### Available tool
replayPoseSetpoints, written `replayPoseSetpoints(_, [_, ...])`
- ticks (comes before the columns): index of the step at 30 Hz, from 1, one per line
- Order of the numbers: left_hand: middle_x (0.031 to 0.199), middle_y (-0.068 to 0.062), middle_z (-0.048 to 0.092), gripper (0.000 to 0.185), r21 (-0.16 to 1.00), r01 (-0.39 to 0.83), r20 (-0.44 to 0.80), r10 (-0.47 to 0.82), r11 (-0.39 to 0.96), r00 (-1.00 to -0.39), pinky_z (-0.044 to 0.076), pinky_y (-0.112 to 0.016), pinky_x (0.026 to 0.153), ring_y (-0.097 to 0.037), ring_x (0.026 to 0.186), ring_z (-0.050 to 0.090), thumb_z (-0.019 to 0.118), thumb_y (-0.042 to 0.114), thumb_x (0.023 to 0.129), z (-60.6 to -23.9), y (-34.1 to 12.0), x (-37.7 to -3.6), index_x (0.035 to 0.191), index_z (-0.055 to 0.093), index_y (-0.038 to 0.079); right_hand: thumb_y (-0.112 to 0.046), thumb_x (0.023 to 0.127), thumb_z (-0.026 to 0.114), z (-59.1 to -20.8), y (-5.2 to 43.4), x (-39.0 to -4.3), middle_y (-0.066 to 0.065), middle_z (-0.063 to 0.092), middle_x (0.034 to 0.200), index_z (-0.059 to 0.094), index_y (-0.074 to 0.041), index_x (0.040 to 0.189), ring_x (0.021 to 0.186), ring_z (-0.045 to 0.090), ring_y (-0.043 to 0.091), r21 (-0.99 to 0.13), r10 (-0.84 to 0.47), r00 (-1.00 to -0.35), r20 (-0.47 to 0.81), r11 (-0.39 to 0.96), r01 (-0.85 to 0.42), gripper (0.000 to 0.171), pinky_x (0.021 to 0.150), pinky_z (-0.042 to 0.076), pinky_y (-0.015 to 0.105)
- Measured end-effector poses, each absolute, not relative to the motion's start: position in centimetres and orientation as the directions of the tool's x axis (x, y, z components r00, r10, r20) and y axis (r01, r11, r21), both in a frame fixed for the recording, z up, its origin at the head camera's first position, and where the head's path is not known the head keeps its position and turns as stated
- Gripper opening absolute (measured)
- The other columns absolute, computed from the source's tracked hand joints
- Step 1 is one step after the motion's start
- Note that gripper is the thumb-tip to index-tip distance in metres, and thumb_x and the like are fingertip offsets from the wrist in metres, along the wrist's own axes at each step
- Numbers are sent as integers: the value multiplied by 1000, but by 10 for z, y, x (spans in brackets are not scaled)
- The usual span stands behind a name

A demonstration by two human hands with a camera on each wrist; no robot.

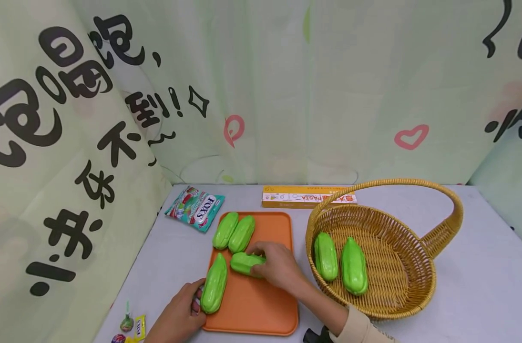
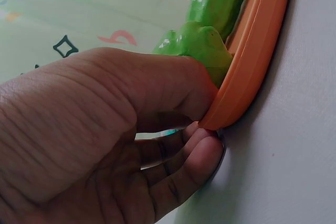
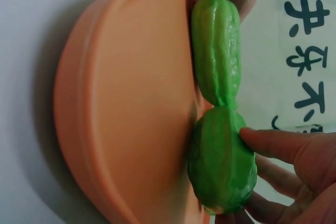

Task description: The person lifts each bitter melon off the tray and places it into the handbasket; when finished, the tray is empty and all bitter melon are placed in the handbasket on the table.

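Note:
Four ridged, glossy green gourds lie on the orange tray (image 1: pixel 265 305). My right hand (image 1: pixel 275 264) holds the crosswise gourd (image 1: pixel 242 263) near the tray's middle; in the right wrist view the thumb lies on the gourd's side and the fingers curl round its end. At the tray's left edge, my left hand (image 1: pixel 181 307) grips the rim, the thumb above and fingers below in the left wrist view. Beside that hand lies a lengthwise gourd (image 1: pixel 214 284). Two more gourds, a left one (image 1: pixel 225 230) and a right one (image 1: pixel 241 234), lie side by side at the tray's far end.
Right of the tray stands a tall-handled wicker basket (image 1: pixel 398 271) with two green gourds inside. A teal FOX'S candy bag (image 1: pixel 196 208) and a yellow pasta box (image 1: pixel 308 196) lie at the back. Small wrapped sweets (image 1: pixel 127 324) sit at the front left.

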State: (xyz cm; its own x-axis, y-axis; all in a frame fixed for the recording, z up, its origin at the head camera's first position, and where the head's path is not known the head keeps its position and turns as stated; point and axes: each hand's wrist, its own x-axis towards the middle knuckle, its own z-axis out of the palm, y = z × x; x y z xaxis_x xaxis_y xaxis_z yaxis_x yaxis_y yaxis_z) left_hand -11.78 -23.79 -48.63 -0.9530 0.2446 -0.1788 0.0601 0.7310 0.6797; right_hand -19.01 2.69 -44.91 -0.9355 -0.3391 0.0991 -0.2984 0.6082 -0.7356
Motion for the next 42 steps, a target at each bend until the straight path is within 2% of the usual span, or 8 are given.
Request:
replayPoseSetpoints(8, [98, 0, 48, 75, 677, 63, -170, 238, 734, -956, 41, -26, 65, -11, 80, 47, 67, 7, 70, -485, -236, -117, 141, 45, -4, -19, 76, 80, -428, 39, -175, -9, 68, 100, 73, -23, 112, 90, 62, 14, -792, -380, -922, 78, 538, -289, 36, 76, 49, 40])
replayPoseSetpoints(13, [98, 0, 48, 74, 667, 70, -163, 237, 742, -958, 41, -26, 66, -11, 80, 47, 66, 7, 69, -484, -234, -118, 140, 46, -4, -24, 81, 79, -408, 60, -162, -13, 67, 105, 71, -25, 117, 93, 62, 11, -860, -408, -910, 71, 437, -263, 37, 79, 51, 36])
replayPoseSetpoints(19, [97, 1, 48, 74, 657, 61, -170, 227, 751, -959, 41, -26, 66, -12, 80, 47, 65, 7, 69, -484, -233, -120, 140, 46, -3, -29, 80, 80, -383, 93, -144, -7, 66, 110, 70, -24, 118, 98, 61, 15, -909, -361, -931, 58, 366, -199, 40, 82, 52, 31])
replayPoseSetpoints(24, [97, -1, 48, 74, 664, 50, -184, 229, 746, -956, 40, -27, 66, -14, 81, 47, 66, 7, 70, -484, -234, -119, 140, 46, -4, -28, 81, 81, -366, 126, -125, -1, 65, 110, 69, -24, 118, 98, 60, 22, -916, -315, -946, 82, 351, -196, 40, 80, 53, 33])
replayPoseSetpoints(32, [102, -3, 49, 75, 676, 25, -209, 224, 736, -952, 41, -27, 66, -17, 82, 47, 68, 7, 72, -485, -237, -117, 142, 43, -5, -31, 82, 80, -357, 195, -105, 2, 63, 118, 66, -21, 125, 98, 63, 19, -877, -165, -985, 52, 465, -124, 45, 74, 55, 31])
replayPoseSetpoints(37, [101, -3, 49, 74, 667, 30, -203, 221, 744, -954, 41, -27, 65, -16, 81, 47, 67, 6, 72, -484, -236, -117, 141, 43, -5, -40, 87, 73, -372, 241, -114, 0, 61, 123, 61, -24, 133, 100, 60, 9, -768, -68, -994, 83, 632, -107, 50, 78, 52, 24])
replayPoseSetpoints(42, [100, -2, 48, 74, 664, 40, -199, 228, 747, -953, 41, -27, 65, -16, 80, 47, 67, 7, 72, -485, -235, -117, 141, 44, -5, -47, 88, 70, -391, 271, -127, 4, 64, 121, 57, -21, 138, 93, 60, 3, -667, -2, -996, 87, 743, -60, 58, 72, 49, 28])
